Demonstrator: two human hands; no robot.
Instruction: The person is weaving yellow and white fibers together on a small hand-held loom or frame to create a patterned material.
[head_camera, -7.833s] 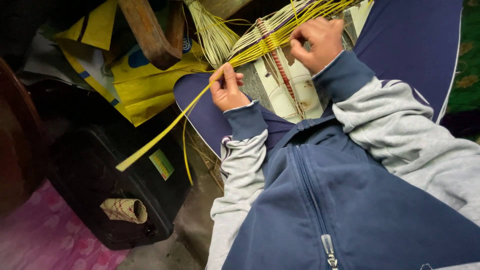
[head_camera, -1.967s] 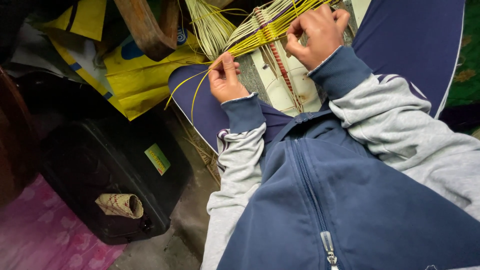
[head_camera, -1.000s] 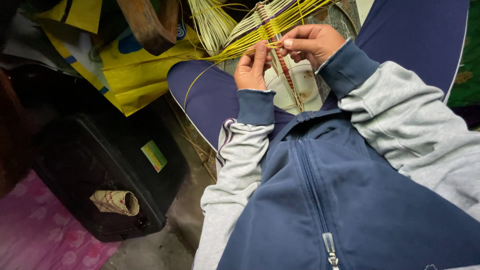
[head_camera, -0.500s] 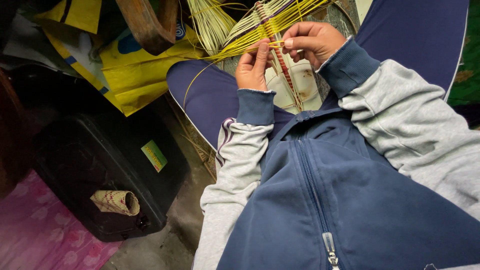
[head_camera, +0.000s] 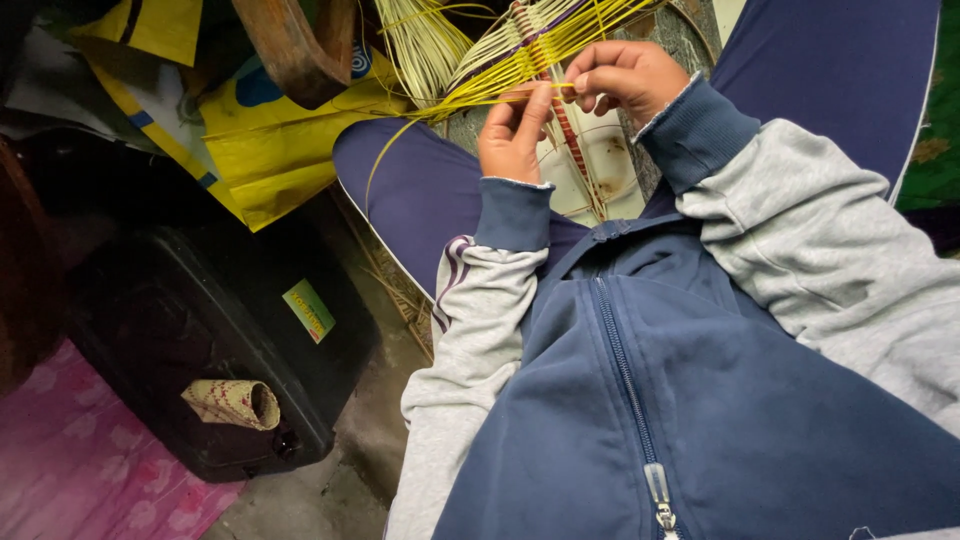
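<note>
Biggest thing in view is the person's own navy zip jacket w/ grey sleeves (head_camera: 700, 400), filling the near right. Next, far right, one navy trouser leg (head_camera: 840, 70); the other knee (head_camera: 420, 190) sits centre. Left of that, on the floor, a black hard case (head_camera: 200, 330) w/ a small green-yellow sticker, and a short woven tube (head_camera: 232, 403) lying on its near end. Pink patterned mat (head_camera: 70, 470) at near left. Far left — a yellow sack (head_camera: 270, 150) and a curved brown wooden piece (head_camera: 300, 50) over it.

The work itself: a flat mat of yellow-green strips (head_camera: 540, 50), partly woven, lying over a stone block (head_camera: 680, 30) between the knees, at the far centre. Long axis of the strips runs from near left up to far right, loose ends fanning out toward the far left. A narrow red-and-pale woven band (head_camera: 570, 150) runs crosswise, far to near, down toward the jacket.

Hands: left hand (head_camera: 512, 135) sits just near-left of the band, fingers bent, thumb and fingertips pressing on the strips. Right hand (head_camera: 625, 78) is just far-right of it, curled, pinching one thin yellow strip (head_camera: 520, 92) that stretches leftward across to the left hand. Both grasp strips — neither lies slack. Both hands are on the weave; the pinched strip lies crosswise to the band, and the right hand has it by the end.
</note>
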